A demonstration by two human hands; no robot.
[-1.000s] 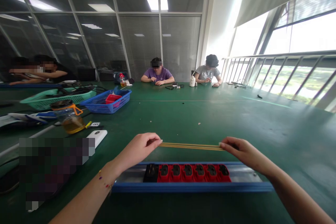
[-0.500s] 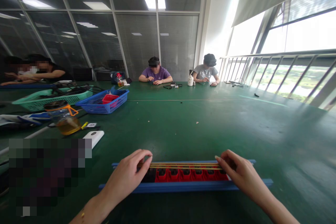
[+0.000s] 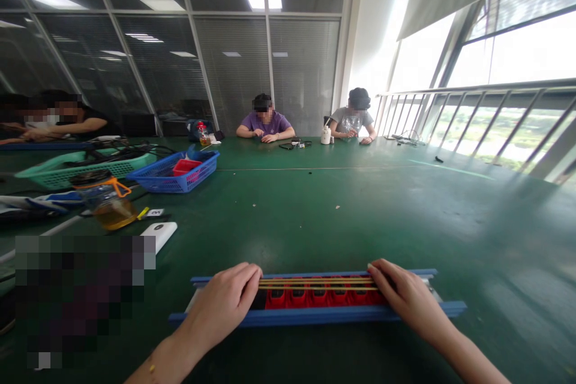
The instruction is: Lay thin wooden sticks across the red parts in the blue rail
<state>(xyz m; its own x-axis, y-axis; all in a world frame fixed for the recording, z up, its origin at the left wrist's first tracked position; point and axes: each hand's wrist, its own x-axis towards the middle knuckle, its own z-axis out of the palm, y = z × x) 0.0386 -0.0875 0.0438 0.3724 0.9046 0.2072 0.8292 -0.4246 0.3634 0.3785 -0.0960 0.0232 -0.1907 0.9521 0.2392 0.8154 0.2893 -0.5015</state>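
Observation:
In front of me lies a long frame with two blue rails (image 3: pixel 315 317) and a row of red holders (image 3: pixel 319 296) with black parts between them. Several thin, straight yellowish strips (image 3: pixel 317 281) run lengthwise over the row. My left hand (image 3: pixel 231 294) is closed round their left end, above the frame's left part. At the other end, my right hand (image 3: pixel 402 294) pinches the strips with thumb and fingers. Both hands hide the strips' ends and parts of the frame. Whether the strips touch the holders I cannot tell.
Left on the green table (image 3: pixel 270 234) are a white power bank (image 3: pixel 162 235), a jar of amber liquid (image 3: pixel 110 207), a blue basket (image 3: pixel 180 175) with a red box, and a green basket (image 3: pixel 49 171) with cables. Two people sit across the table, others at far left.
Both hands have come down a little toward the frame with the strips between them. The right hand has shifted slightly left, and my view has tilted slightly.

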